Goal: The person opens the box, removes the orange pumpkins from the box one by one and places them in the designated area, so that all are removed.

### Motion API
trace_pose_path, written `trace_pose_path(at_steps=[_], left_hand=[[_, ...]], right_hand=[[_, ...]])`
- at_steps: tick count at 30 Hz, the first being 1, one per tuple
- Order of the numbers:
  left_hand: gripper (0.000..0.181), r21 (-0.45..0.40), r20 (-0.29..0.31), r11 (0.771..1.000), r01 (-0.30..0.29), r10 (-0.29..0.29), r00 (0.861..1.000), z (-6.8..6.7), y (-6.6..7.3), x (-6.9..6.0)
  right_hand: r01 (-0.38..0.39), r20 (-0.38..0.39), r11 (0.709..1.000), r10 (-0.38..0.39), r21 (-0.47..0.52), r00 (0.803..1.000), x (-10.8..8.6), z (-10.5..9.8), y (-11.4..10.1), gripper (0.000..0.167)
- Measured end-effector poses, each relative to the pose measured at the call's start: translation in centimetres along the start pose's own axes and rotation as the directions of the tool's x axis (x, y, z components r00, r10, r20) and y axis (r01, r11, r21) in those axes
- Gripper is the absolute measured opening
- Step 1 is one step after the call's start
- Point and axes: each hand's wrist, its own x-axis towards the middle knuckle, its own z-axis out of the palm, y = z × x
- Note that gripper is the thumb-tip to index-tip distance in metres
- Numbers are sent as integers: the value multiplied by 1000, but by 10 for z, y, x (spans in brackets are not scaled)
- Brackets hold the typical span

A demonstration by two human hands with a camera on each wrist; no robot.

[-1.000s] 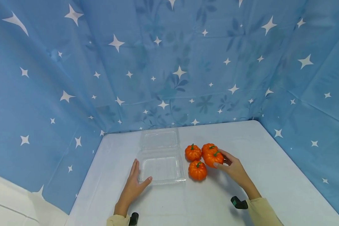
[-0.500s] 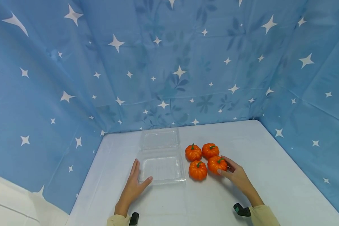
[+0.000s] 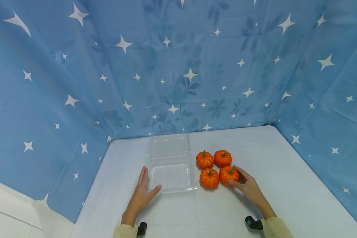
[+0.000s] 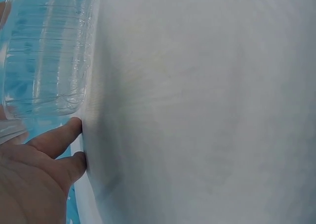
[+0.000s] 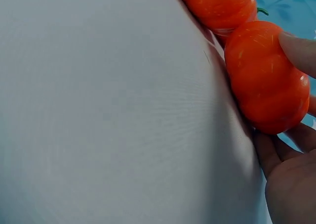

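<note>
Several small orange pumpkins with green stems stand close together in two rows. My right hand (image 3: 247, 185) holds the front right pumpkin (image 3: 228, 175), thumb on its near side and fingers around its right side. In the right wrist view, that pumpkin (image 5: 266, 78) sits on the table between thumb and fingers. Left of it stands the front left pumpkin (image 3: 209, 178); behind are the back left (image 3: 204, 160) and back right pumpkin (image 3: 222, 158). My left hand (image 3: 140, 195) lies with fingers spread at the front left corner of a clear plastic clamshell box (image 3: 171, 177).
The clamshell's lid (image 3: 169, 146) lies folded back behind its base, and nothing is in either half. A white table (image 3: 279, 172) carries everything. Blue star-patterned curtains (image 3: 190, 92) rise along its back and sides.
My right hand has brought its pumpkin toward me and slightly right, away from overlapping the back right pumpkin, to the front right place in the group. My left hand has stayed by the box.
</note>
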Motion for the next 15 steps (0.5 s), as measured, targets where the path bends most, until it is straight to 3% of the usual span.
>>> trace_pose_path(at_steps=[9,15], left_hand=[[105,-10,-40,999,-32,31,999,-1,2,-1],[102,0,-26,1000,7,-7,1000,-9,10,4]], right_hand=[[49,-8,998,-48,38,999,-3,6,-2,75],[54,-4,998,-54,20,999,-3,5,-5,78]])
